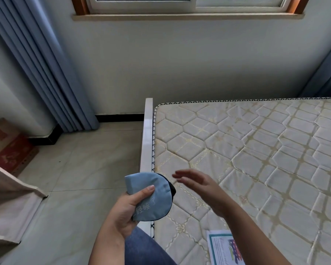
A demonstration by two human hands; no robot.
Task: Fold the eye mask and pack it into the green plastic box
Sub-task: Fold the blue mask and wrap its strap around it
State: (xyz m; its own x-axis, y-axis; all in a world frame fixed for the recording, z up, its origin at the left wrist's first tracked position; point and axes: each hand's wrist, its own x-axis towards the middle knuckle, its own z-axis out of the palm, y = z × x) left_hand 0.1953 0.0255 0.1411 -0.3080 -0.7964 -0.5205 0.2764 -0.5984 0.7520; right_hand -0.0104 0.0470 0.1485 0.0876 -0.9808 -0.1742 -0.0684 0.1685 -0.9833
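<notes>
Head view: folded light-blue eye mask (151, 196) pinched in left hand (126, 211), thumb on top, just left of the bare quilted mattress (256, 150) and above the white bed frame (147, 142). Right hand (197, 183) spread, empty, just beside the mask, over the mattress. Printed label (224, 247) on mattress, nearest corner.

The eye mask (151, 196) is pale blue with white characters and a dark navy edge. The mattress (256, 159) is cream, quilted in a yellowish diamond lattice, with black-and-white zigzag piping. The curtain (46, 73) is blue-grey, the floor (80, 169) beige tile, the bed frame (147, 134) white.
</notes>
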